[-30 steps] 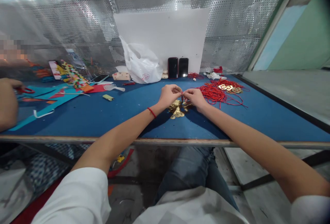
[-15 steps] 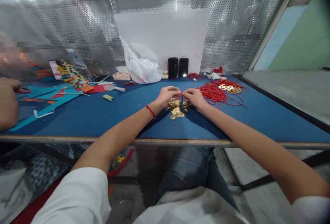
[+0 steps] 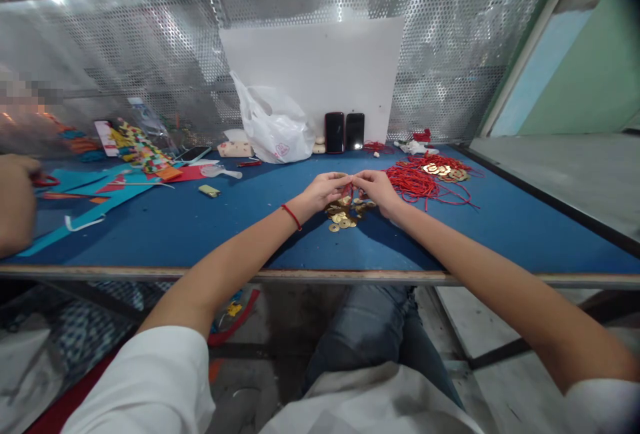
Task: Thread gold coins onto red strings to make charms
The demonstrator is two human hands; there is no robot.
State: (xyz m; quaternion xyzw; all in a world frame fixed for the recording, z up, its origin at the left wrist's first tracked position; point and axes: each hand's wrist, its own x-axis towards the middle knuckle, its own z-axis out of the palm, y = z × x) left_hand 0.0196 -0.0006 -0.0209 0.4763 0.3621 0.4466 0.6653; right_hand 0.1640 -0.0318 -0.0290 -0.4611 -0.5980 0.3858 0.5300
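Over the middle of the blue table [image 3: 210,234], my left hand [image 3: 323,189] and my right hand [image 3: 377,189] meet fingertip to fingertip. Both pinch a short piece of red string [image 3: 352,185] between them. Directly beneath the hands lies a small pile of gold coins [image 3: 343,215]. A red thread bracelet circles my left wrist. To the right of my right hand spreads a heap of red strings [image 3: 425,181] with several gold coins [image 3: 445,171] strung on top.
A white plastic bag [image 3: 274,129] and two dark phones [image 3: 344,131] stand at the back against a white board. Coloured paper cut-outs [image 3: 95,187] cover the left side, where another person's hand [image 3: 15,201] holds red scissors. A perforated metal screen backs the table.
Both hands have sunk slightly closer to the coin pile while keeping their pinch on the string. The other person's hand at the left shifted a little.
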